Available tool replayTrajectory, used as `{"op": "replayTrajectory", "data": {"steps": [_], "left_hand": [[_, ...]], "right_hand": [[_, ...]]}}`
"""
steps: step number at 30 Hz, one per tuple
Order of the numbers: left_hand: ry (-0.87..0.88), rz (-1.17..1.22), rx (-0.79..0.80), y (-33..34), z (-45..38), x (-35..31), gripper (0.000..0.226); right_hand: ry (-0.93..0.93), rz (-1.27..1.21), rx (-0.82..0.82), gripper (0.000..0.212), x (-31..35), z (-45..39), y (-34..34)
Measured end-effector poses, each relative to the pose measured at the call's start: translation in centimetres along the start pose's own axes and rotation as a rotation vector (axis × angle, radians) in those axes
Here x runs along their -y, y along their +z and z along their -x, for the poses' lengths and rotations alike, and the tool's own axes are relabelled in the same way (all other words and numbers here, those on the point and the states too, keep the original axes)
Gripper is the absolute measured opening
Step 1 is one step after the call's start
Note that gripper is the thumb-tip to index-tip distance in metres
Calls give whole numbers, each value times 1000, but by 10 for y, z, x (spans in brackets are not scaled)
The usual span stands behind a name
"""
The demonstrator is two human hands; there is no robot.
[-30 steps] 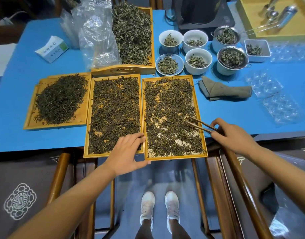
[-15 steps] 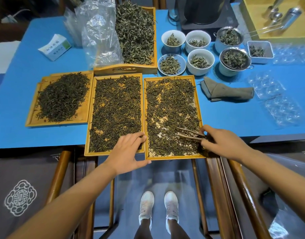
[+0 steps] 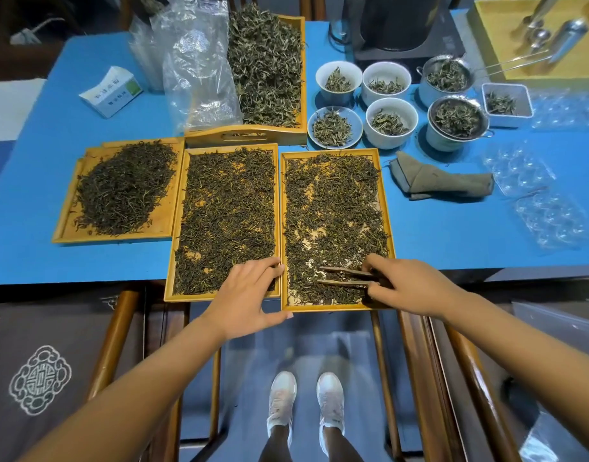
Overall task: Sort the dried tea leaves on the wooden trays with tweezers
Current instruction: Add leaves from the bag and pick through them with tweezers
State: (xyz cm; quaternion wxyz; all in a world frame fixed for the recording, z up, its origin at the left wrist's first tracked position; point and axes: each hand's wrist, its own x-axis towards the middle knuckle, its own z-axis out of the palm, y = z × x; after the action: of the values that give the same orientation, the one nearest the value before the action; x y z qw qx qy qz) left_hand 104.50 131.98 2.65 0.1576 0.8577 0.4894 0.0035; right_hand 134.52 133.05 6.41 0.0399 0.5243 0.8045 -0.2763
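Three flat wooden trays of dark dried tea leaves lie side by side on the blue table: a left tray [image 3: 66,228], a middle tray [image 3: 178,228] and a right tray [image 3: 386,211]. My right hand [image 3: 409,285] grips brown wooden tweezers [image 3: 344,276], whose two tips are spread apart and lie low over the leaves at the right tray's near end. My left hand [image 3: 249,291] rests with straight fingers on the near right corner of the middle tray, its thumb stretched under the right tray's front edge.
A deeper handled tray [image 3: 246,136] of lighter leaves stands behind, next to clear plastic bags [image 3: 199,71]. White bowls [image 3: 391,125] and metal strainers [image 3: 456,121] with leaves stand at the back right. A folded grey cloth [image 3: 439,178] and clear blister packs [image 3: 549,218] lie right. Chair arms flank my feet.
My right hand moved the tweezers down and leftward, from the right tray's right rim to its near end. The left hand stayed on the middle tray's corner.
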Motion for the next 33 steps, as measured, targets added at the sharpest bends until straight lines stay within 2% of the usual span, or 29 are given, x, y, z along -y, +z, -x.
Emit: {"op": "replayTrajectory", "data": {"steps": [6,10,14,18,26,29,33], "left_hand": [[-5,7,7,1,1,1,82],[2,12,-3,-1,1,0,80],[3,10,10,-2,0,0,81],[2,11,12,-2,0,0,81],[5,14,12,-2,0,1,80],[16,-2,-3,-3,0,0,78],[12,-2,4,-3,0,-1,80]], "right_hand": [[8,-33,38,22,-6,11,3],[134,-60,-101,24,-19,6,-4],[205,-66,-105,24,-29,3,-9],[261,-156,-206,17,-37,-3,-16],[392,-199,-309,14,-47,-19,-23],[408,-191,-295,15,-47,-21,-22],[440,-329,-386,14,-46,-17,-17]]}}
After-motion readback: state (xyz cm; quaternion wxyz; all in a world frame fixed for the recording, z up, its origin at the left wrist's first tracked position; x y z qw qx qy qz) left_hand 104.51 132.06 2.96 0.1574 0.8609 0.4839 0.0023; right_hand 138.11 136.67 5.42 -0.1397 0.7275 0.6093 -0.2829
